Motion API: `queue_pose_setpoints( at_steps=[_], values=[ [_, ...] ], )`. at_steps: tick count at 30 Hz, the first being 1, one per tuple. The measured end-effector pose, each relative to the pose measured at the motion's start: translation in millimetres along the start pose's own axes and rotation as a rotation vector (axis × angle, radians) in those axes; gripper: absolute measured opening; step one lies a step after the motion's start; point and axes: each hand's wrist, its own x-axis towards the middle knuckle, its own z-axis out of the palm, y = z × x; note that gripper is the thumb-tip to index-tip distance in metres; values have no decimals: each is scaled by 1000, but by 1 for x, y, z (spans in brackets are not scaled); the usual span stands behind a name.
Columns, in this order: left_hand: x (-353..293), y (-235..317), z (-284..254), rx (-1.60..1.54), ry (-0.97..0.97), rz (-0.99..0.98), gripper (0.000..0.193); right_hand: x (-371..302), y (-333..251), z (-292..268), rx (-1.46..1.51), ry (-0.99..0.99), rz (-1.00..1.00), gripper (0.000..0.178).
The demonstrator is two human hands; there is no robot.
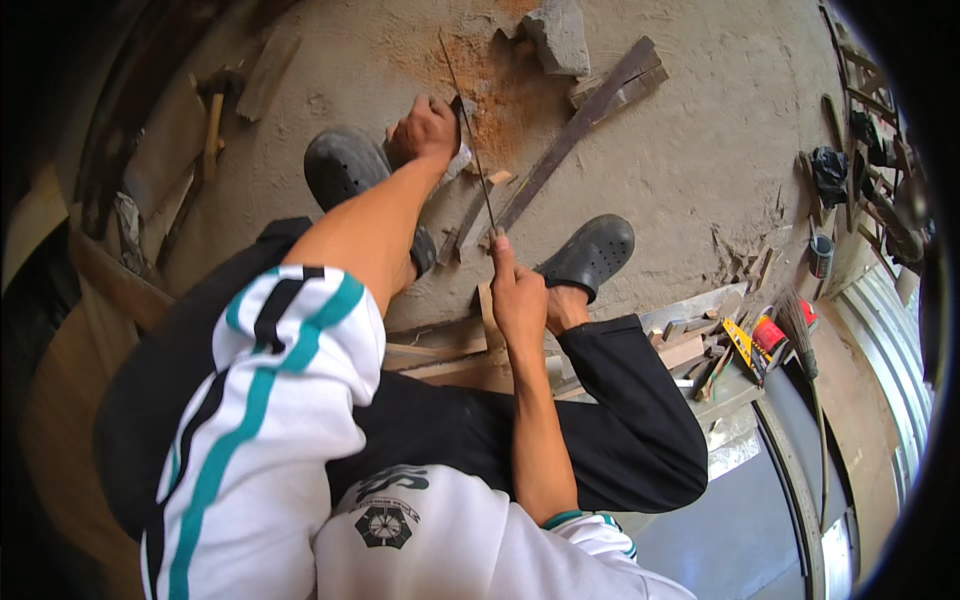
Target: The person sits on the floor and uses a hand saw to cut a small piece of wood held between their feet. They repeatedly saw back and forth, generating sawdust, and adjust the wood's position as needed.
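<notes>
Currently we have our right hand [520, 300] clamped on the near end of a long thin blade [469, 128], which slants up past our left hand [425, 132] — those fingers curl in, but we cannot tell whether they grip anything. The blade's far end lies left of a grey block [558, 38]; beyond a dark wooden strip [575, 137], the dusty floor [725, 130] spreads wide to the right. Our 2 dark clogs [597, 252] stand either side of the blade. Off to our right we see a can [820, 260] and a red container [769, 335] — what they hold, we cannot make out
</notes>
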Motion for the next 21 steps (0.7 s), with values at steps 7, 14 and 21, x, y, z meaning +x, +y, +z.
queue_pose_setpoints(
  at_steps=[7,14,21],
  values=[
    [-1,-5,-5,14,-10,22,40,-27,31,-29,416,-183,-600,42],
    [2,-9,2,-1,-39,76,42,-77,5,-37,176,136,-637,30],
    [-3,-6,7,-8,-38,152,40,-85,-2,-27,175,190,-499,37]
  ],
)
